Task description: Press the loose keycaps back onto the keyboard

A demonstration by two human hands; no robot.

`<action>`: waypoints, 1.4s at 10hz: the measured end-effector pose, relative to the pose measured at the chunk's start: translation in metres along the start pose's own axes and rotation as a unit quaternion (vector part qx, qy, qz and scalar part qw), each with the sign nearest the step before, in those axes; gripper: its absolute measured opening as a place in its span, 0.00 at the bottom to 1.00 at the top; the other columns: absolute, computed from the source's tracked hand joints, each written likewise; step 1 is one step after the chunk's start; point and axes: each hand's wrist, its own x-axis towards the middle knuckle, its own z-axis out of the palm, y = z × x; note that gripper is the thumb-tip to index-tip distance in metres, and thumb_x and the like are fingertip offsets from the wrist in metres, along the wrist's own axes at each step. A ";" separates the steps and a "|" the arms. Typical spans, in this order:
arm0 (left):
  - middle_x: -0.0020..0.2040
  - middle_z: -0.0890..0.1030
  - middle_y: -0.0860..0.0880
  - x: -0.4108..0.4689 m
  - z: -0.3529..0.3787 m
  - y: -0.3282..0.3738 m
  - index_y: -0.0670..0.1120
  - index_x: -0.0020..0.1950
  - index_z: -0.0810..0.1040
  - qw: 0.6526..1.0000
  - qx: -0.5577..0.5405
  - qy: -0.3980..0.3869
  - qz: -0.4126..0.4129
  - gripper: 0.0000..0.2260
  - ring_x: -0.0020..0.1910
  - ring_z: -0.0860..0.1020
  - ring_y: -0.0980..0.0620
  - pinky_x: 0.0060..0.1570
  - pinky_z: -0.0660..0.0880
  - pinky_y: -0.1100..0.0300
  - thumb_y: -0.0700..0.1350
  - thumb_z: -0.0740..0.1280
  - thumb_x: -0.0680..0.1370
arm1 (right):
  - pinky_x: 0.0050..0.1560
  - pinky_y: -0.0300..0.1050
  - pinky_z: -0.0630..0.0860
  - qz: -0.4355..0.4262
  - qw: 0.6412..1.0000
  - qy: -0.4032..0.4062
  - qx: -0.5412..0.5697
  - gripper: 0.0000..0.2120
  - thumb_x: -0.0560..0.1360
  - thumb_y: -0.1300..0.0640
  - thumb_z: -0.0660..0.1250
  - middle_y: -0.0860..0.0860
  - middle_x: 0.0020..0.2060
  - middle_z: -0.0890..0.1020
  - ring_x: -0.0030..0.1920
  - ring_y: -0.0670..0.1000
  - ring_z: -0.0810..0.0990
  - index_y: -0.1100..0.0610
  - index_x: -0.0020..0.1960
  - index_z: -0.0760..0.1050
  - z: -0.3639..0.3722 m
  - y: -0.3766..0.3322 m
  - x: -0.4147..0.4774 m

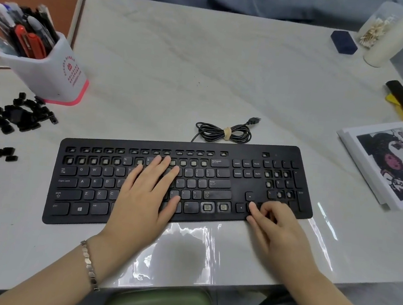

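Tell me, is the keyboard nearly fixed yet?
Maybe halfway. Done: the letter keys on the keyboard have caps. In hand: the right hand has fingertips at the arrow keys while the left hand rests flat on the middle. Left: the top rows show bare sockets, and loose keycaps wait by the pen cup.

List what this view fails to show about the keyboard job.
Head view only.
- Keyboard keys under the left hand: covered, so capped or bare unknown.
- Whether the right hand holds a keycap: its curled fingers hide that.
- Legends on the loose keycaps: too small.
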 end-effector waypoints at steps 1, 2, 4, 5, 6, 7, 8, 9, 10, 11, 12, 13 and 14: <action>0.69 0.72 0.44 0.000 0.000 0.000 0.43 0.68 0.73 1.000 0.004 -0.002 0.000 0.23 0.71 0.63 0.49 0.69 0.57 0.49 0.53 0.55 0.77 | 0.32 0.41 0.67 -0.030 0.998 0.006 -0.058 0.18 0.77 0.51 0.58 0.54 0.37 0.73 0.35 0.51 0.68 0.60 0.54 0.81 -0.001 0.006 -0.008; 0.69 0.72 0.44 0.000 0.000 0.001 0.43 0.67 0.74 1.000 0.006 -0.003 -0.003 0.23 0.71 0.64 0.49 0.70 0.56 0.50 0.53 0.55 0.77 | 0.31 0.40 0.65 -0.025 0.998 0.005 -0.066 0.16 0.75 0.52 0.59 0.53 0.35 0.72 0.34 0.51 0.68 0.59 0.54 0.81 0.000 0.008 -0.007; 0.69 0.72 0.44 0.001 -0.002 0.002 0.43 0.68 0.73 1.000 0.004 -0.012 -0.006 0.23 0.71 0.64 0.49 0.71 0.54 0.52 0.53 0.55 0.77 | 0.45 0.25 0.66 0.131 0.980 -0.038 0.143 0.11 0.76 0.58 0.61 0.46 0.37 0.72 0.40 0.41 0.70 0.54 0.55 0.79 -0.015 -0.003 0.007; 0.69 0.72 0.45 0.001 -0.003 0.002 0.43 0.67 0.74 1.000 0.001 -0.015 -0.007 0.23 0.71 0.63 0.49 0.71 0.52 0.54 0.53 0.55 0.77 | 0.47 0.28 0.70 0.268 0.871 -0.056 0.407 0.21 0.73 0.74 0.59 0.49 0.41 0.79 0.42 0.37 0.76 0.50 0.49 0.79 -0.025 -0.013 0.022; 0.69 0.72 0.45 0.000 -0.004 0.002 0.44 0.68 0.73 1.000 -0.009 -0.015 -0.007 0.23 0.71 0.63 0.50 0.71 0.52 0.54 0.53 0.55 0.77 | 0.46 0.31 0.75 0.288 0.775 -0.042 0.561 0.20 0.74 0.76 0.55 0.49 0.41 0.83 0.47 0.44 0.82 0.56 0.51 0.77 -0.030 -0.025 0.032; 0.69 0.72 0.45 -0.001 -0.004 0.002 0.44 0.68 0.73 1.000 -0.009 -0.019 -0.007 0.23 0.71 0.63 0.50 0.71 0.52 0.54 0.53 0.55 0.77 | 0.47 0.32 0.76 0.241 0.795 -0.022 0.557 0.17 0.75 0.76 0.55 0.49 0.44 0.84 0.49 0.48 0.82 0.60 0.51 0.76 -0.031 -0.038 0.034; 0.70 0.71 0.45 0.000 -0.004 0.002 0.44 0.68 0.73 1.000 -0.004 -0.021 -0.008 0.23 0.71 0.63 0.50 0.71 0.53 0.54 0.53 0.55 0.77 | 0.48 0.33 0.76 0.192 0.838 0.002 0.510 0.16 0.74 0.77 0.58 0.50 0.49 0.83 0.49 0.48 0.83 0.60 0.51 0.76 -0.030 -0.047 0.032; 0.70 0.71 0.45 0.000 -0.003 0.002 0.44 0.68 0.72 1.000 -0.001 -0.020 -0.008 0.23 0.71 0.63 0.50 0.71 0.53 0.53 0.53 0.55 0.77 | 0.44 0.36 0.78 0.211 0.816 0.022 0.538 0.14 0.75 0.74 0.57 0.52 0.44 0.84 0.46 0.51 0.84 0.60 0.49 0.76 -0.033 -0.054 0.032; 0.69 0.72 0.45 -0.001 -0.004 0.002 0.44 0.68 0.72 1.000 0.001 -0.020 -0.006 0.23 0.71 0.63 0.49 0.71 0.53 0.53 0.53 0.55 0.77 | 0.39 0.36 0.79 0.303 0.722 0.012 0.622 0.13 0.76 0.72 0.56 0.55 0.38 0.84 0.41 0.53 0.84 0.62 0.47 0.77 -0.039 -0.057 0.036; 0.69 0.72 0.45 0.000 -0.004 0.003 0.44 0.68 0.73 1.000 0.000 -0.021 -0.008 0.23 0.71 0.63 0.50 0.71 0.52 0.54 0.53 0.55 0.77 | 0.35 0.37 0.80 0.431 0.513 -0.046 0.741 0.11 0.68 0.77 0.62 0.62 0.40 0.83 0.40 0.53 0.84 0.70 0.48 0.77 -0.042 -0.048 0.042; 0.69 0.72 0.45 -0.001 -0.004 0.002 0.43 0.68 0.73 1.000 -0.002 -0.021 -0.008 0.23 0.71 0.63 0.50 0.71 0.52 0.54 0.53 0.55 0.77 | 0.34 0.42 0.80 0.458 0.420 -0.065 0.781 0.31 0.41 0.77 0.77 0.68 0.45 0.81 0.42 0.58 0.84 0.74 0.46 0.79 -0.043 -0.043 0.045; 0.69 0.72 0.45 -0.001 -0.004 0.002 0.43 0.68 0.73 1.000 -0.003 -0.019 -0.007 0.23 0.71 0.63 0.50 0.71 0.53 0.53 0.53 0.55 0.77 | 0.36 0.43 0.81 0.450 0.403 -0.075 0.793 0.36 0.38 0.77 0.78 0.70 0.49 0.79 0.46 0.60 0.83 0.75 0.47 0.78 -0.047 -0.044 0.046; 0.69 0.72 0.45 -0.001 -0.003 0.002 0.44 0.68 0.73 1.000 -0.005 -0.019 -0.006 0.23 0.71 0.63 0.50 0.71 0.53 0.53 0.53 0.55 0.77 | 0.39 0.43 0.81 0.432 0.426 -0.081 0.791 0.35 0.40 0.74 0.80 0.70 0.51 0.79 0.50 0.60 0.82 0.75 0.47 0.78 -0.049 -0.046 0.043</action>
